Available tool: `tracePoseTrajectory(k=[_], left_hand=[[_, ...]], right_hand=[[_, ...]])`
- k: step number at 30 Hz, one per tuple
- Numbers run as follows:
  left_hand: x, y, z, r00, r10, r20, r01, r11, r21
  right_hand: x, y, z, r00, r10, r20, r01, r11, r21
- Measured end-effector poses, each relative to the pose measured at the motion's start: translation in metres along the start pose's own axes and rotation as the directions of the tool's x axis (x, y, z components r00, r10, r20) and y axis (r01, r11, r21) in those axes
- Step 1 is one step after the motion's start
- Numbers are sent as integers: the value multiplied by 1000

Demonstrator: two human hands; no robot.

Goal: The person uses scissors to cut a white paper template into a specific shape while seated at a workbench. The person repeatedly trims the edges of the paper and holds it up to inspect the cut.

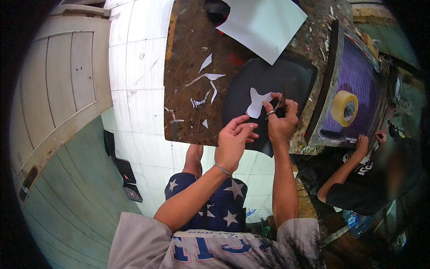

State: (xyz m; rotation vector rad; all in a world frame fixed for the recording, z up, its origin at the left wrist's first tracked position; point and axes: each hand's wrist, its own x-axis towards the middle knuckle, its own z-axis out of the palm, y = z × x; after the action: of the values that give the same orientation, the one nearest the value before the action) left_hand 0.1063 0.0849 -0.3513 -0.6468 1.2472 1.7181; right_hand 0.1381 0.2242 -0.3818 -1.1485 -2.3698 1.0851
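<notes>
A small white paper cutout (256, 105) with curved edges and pointed lobes is over a black sheet (240, 85) on the table. My right hand (283, 119) holds small dark scissors (283, 94), their blades pointing away from me. Its thumb and index fingertip are also at the cutout's right lobe. My left hand (235, 136) is at the cutout's lower end, fingers loosely curled and apart. Its index fingertip is at the paper's edge; whether it touches is hard to tell.
Several paper scraps (206, 63) lie left on the paint-stained table (188, 124). A larger white sheet (265, 27) lies at the back. Clear tape (344, 108) rests on a purple screen frame (352, 67) at right. Another person (356, 181) sits beyond the frame's near corner.
</notes>
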Motion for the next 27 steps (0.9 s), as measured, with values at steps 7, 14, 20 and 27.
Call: tracePoseTrajectory(k=[7, 14, 20, 27], left_hand=[[-3, -17, 2, 975, 202, 86, -220, 895, 388], [-10, -20, 3, 946, 320, 47, -307, 841, 445], [-13, -19, -10, 826, 515, 230, -513, 519, 683], [-1, -2, 1, 978, -174, -111, 164, 982, -95]], right_hand=[[-3, 21, 6, 999, 36, -10, -33, 982, 186], [-1, 16, 4, 1000, 6, 1, -6, 992, 128], [-2, 18, 3, 1000, 22, 8, -23, 990, 142], [-2, 20, 4, 999, 52, 11, -53, 980, 191]])
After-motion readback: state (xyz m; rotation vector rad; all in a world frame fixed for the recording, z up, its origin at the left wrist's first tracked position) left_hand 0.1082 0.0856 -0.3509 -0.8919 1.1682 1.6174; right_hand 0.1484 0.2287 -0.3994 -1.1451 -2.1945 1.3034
